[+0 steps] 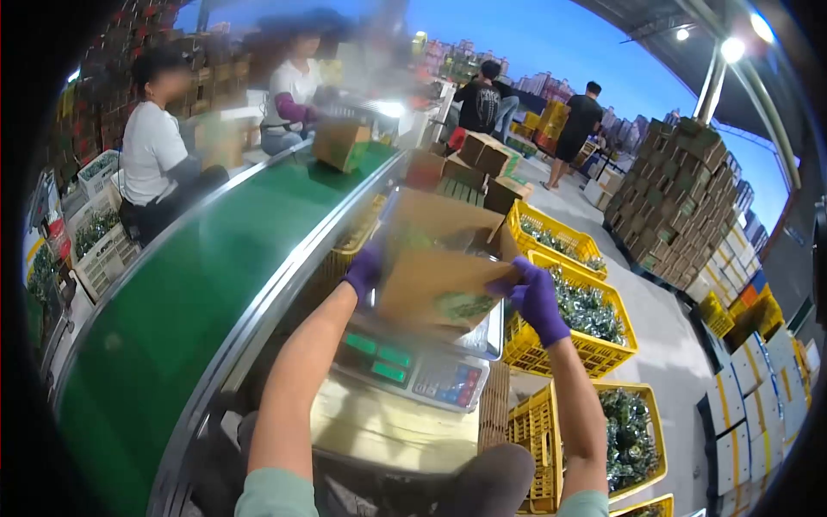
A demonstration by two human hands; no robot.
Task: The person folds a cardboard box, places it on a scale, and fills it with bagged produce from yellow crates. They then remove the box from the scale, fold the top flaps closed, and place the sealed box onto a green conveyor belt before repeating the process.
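An open-topped cardboard box with a green print is held over a digital scale with green displays. Whether its base rests fully on the scale plate is not visible. My left hand, in a purple glove, grips the box's left side, its fingers partly hidden. At the right front corner, my gloved right hand has its fingers closed on the cardboard edge. Some contents show dimly inside the box.
A green conveyor belt runs along my left, carrying another carton. Yellow crates of wrapped green produce stand at my right. Two people sit across the belt; others are farther back. Stacked cartons stand at the right.
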